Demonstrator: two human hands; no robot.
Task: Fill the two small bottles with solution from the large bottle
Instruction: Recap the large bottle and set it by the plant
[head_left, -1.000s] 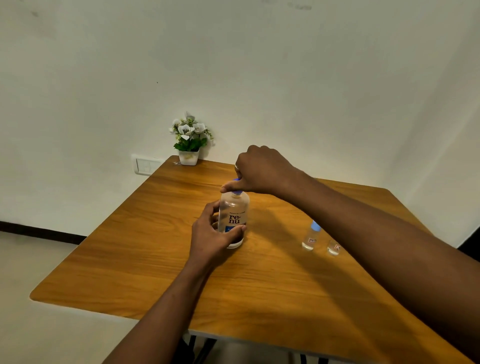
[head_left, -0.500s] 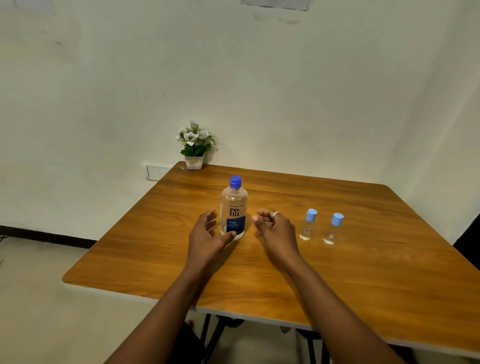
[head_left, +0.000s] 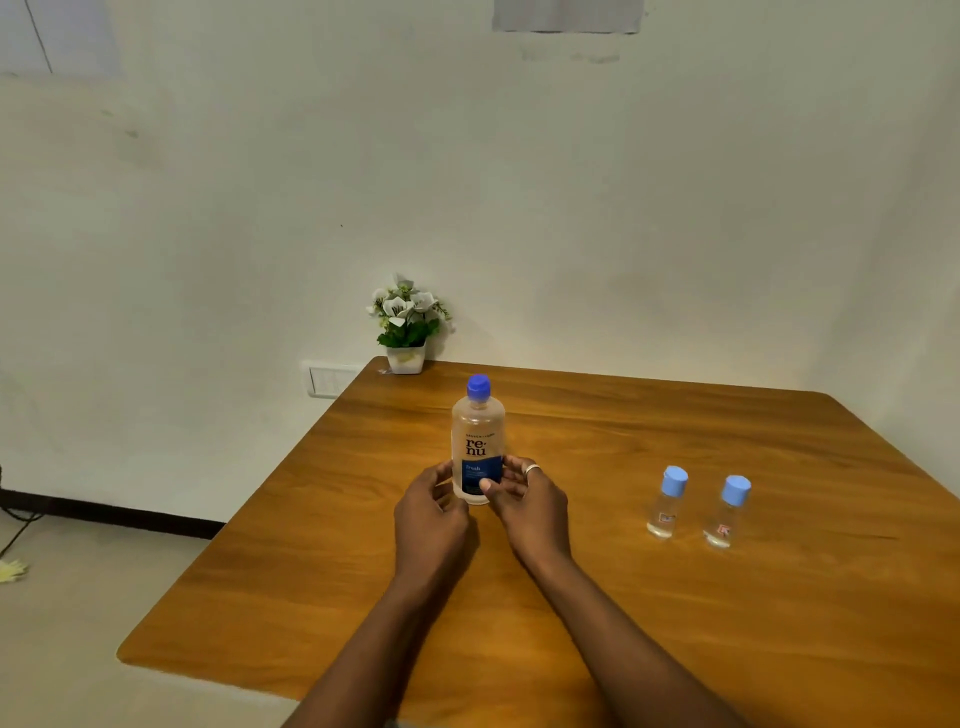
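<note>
Fingers (head_left: 498, 486) of both hands cup the foot of the large bottle (head_left: 478, 441) at the centre of the frame: the left hand (head_left: 431, 514) curls against its left side, the right hand (head_left: 530, 506) against its right with the thumb laid across the blue label, a ring showing on one finger. Both look loosely closed around the bottle, in contact rather than squeezing, as far as can be told. The bottle stands upright on the worktop (head_left: 623, 623), its long axis vertical, with the dark blue cap (head_left: 478, 387) directly above the fingers and still on. Unscrewing that cap seems the step in hand, and either hand need only travel straight up to reach it. Right of centre, well apart from the hands, the two small bottles (head_left: 693, 506) stand upright side by side, light blue caps on, nearer the right hand. Farther back, a potted plant (head_left: 408, 325) sits at the worktop's far left corner.
</note>
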